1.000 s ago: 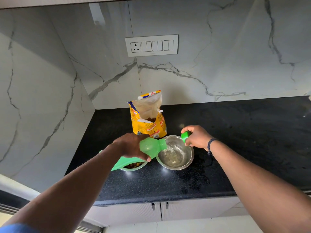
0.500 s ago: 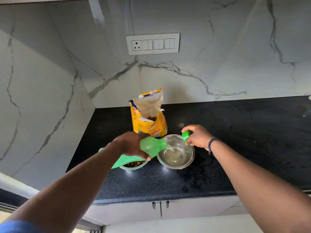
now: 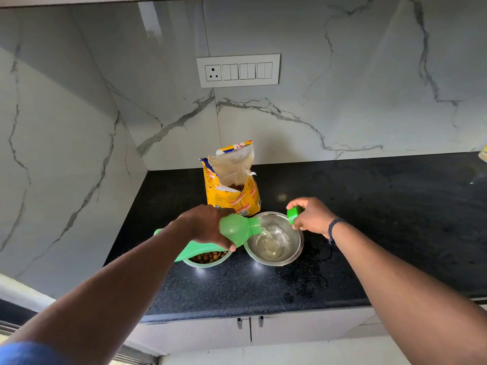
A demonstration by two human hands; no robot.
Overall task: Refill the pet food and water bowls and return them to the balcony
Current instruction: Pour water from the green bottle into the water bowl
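My left hand grips a green plastic bottle tipped on its side, its mouth over the steel water bowl. Water streams from the bottle into the bowl, which holds a shallow pool. My right hand holds the green bottle cap at the bowl's far right rim. Left of the steel bowl, a second bowl with brown kibble sits partly hidden under the bottle. An open yellow pet food bag stands upright just behind both bowls.
Everything rests on a black stone counter in a corner of marble-look walls. A switch and socket panel is on the back wall. Splashes of water wet the counter right of the steel bowl. Cabinet doors with handles lie below the front edge.
Water keeps running from the bottle and the level in the steel bowl has risen slightly. Both hands stay almost where they were.
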